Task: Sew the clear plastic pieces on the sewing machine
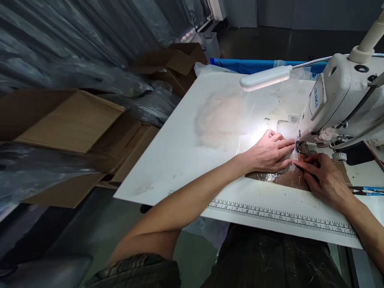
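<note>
My left hand [273, 153] lies flat, fingers stretched out, over a small piece of thin white material [290, 160] beside the needle area of a white sewing machine [336, 90]. Most of that piece is hidden under the hand. From the other side, my right hand [325, 176] reaches in with its index fingertip at the piece's edge. Its thumb is apart from the index finger, and the other fingers are partly curled. Beneath both hands is a brown, tape-like covering [279, 181] on the table. The needle tip cannot be made out.
A lamp [265, 78] hangs over the white table [180, 160], with a printed ruler [270, 215] along its front edge. Blue-handled pliers or snips [370, 191] lie at right. Cardboard boxes [72, 120] and plastic sheeting [156, 102] stand left.
</note>
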Demonstrator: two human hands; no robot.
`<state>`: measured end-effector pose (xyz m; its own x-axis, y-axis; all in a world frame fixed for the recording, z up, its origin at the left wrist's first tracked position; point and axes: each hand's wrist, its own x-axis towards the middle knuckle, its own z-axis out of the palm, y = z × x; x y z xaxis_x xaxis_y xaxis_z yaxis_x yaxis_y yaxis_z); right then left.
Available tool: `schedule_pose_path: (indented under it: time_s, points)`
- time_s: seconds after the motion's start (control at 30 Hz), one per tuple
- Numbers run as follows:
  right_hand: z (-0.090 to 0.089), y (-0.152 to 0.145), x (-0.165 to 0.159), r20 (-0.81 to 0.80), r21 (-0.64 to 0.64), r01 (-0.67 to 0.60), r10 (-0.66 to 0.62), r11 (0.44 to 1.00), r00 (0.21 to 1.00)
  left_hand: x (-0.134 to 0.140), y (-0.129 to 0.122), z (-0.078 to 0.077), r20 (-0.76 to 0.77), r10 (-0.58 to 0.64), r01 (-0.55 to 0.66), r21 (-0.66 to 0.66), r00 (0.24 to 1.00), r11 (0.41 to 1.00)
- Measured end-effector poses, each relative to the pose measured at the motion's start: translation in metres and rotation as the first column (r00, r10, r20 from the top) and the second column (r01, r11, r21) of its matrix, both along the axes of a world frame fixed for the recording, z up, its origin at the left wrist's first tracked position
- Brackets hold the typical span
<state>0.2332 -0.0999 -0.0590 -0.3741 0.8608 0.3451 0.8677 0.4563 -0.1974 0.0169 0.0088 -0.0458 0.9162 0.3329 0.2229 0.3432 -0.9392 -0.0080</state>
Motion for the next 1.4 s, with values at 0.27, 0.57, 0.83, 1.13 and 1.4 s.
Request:
schedule_pose_path:
  time_s: [0.27,0.57,0.83,1.13,1.4]
  points:
    - [0.000,-0.001,-0.001,-0.016,0.002,0.011,-0.011,1.000,1.000,0.000,-0.001,-0.003,0.024,0.006,-0.006,0.006,1.000,1.000]
    - [0.003,0.001,0.002,-0.055,-0.032,0.003,-0.005,0.999,0.998,0.005,-0.006,0.003,0.007,0.039,-0.039,0.007,0.999,0.999]
    - [0.006,0.000,0.001,-0.059,-0.059,0.027,-0.030,0.998,0.998,-0.002,-0.004,0.005,0.023,0.010,-0.011,0.054,1.000,0.998]
    - [0.023,0.011,0.004,0.047,-0.215,-0.022,0.033,0.976,0.998,-0.004,-0.008,0.005,0.103,-0.312,0.314,0.003,0.944,0.950]
    - [0.013,0.012,0.005,0.041,-0.116,0.006,-0.001,0.993,0.999,-0.005,-0.008,0.002,0.161,-0.316,0.329,-0.058,0.935,0.943]
